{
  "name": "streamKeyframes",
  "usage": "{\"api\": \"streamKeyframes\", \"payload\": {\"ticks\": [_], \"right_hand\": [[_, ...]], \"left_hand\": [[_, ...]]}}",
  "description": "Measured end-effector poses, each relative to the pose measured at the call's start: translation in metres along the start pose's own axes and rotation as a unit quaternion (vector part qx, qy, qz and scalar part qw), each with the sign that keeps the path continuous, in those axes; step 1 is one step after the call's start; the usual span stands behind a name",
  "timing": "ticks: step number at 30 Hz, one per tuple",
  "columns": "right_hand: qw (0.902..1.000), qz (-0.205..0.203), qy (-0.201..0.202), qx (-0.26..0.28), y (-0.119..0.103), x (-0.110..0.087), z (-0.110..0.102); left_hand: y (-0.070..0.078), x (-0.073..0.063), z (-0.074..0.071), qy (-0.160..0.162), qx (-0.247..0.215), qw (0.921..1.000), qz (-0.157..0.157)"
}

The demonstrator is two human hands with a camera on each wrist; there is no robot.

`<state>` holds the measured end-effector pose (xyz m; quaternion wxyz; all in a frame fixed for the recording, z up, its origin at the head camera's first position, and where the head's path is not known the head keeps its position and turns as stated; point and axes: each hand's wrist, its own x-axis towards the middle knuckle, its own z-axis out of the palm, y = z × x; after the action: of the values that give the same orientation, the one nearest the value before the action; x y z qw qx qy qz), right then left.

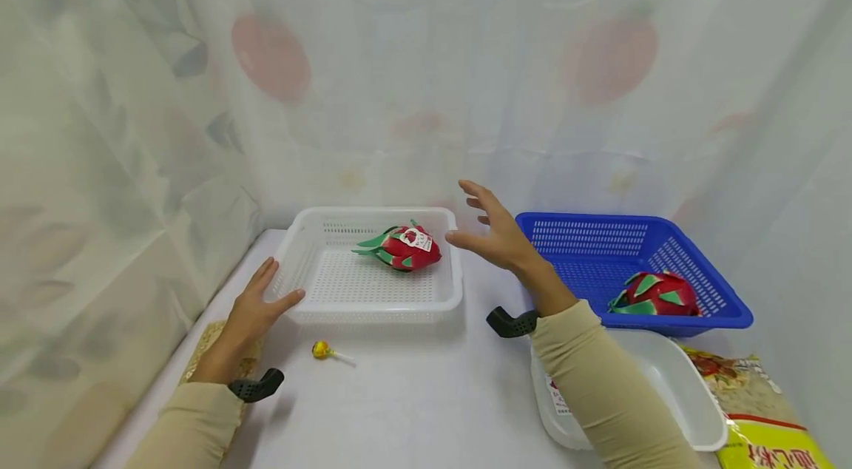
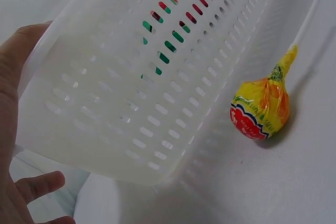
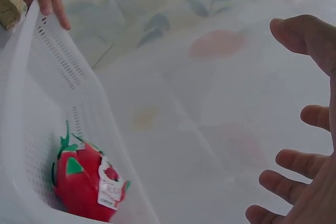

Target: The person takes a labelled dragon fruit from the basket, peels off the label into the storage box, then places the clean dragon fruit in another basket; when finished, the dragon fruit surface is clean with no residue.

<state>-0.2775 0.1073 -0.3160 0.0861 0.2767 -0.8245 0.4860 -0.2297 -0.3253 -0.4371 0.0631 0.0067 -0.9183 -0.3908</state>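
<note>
A white perforated basket (image 1: pixel 373 306) stands at the back of the table, with a red dragon fruit (image 1: pixel 416 251) with green scales and a white label inside it. My left hand (image 1: pixel 251 314) is at the basket's left side, thumb and fingers spread along its rim; whether it touches is hard to tell. To the right of the basket my right hand (image 1: pixel 495 232) hovers with fingers spread, holding nothing. In the right wrist view the fingers of that hand (image 3: pixel 310 166) are apart from the basket. A yellow-wrapped lollipop (image 2: pixel 262 106) lies on the table in front of the basket.
At the right is a blue basket (image 1: pixel 586 225) with another dragon fruit (image 1: pixel 662 295). Before it sits a white tub (image 1: pixel 692 410), partly behind the right forearm, beside a yellow food bag (image 1: pixel 765 417). A tan textured pack (image 1: pixel 249 362) lies under the left forearm.
</note>
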Motion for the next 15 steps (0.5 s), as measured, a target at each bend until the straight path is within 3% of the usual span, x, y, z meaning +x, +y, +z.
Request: {"api": "streamKeyframes", "payload": {"ticks": [15], "right_hand": [[0.9961, 0.075, -0.044, 0.013, 0.039, 0.055, 0.061]], "left_hand": [[0.001, -0.003, -0.003, -0.003, 0.008, 0.9999, 0.012]]}}
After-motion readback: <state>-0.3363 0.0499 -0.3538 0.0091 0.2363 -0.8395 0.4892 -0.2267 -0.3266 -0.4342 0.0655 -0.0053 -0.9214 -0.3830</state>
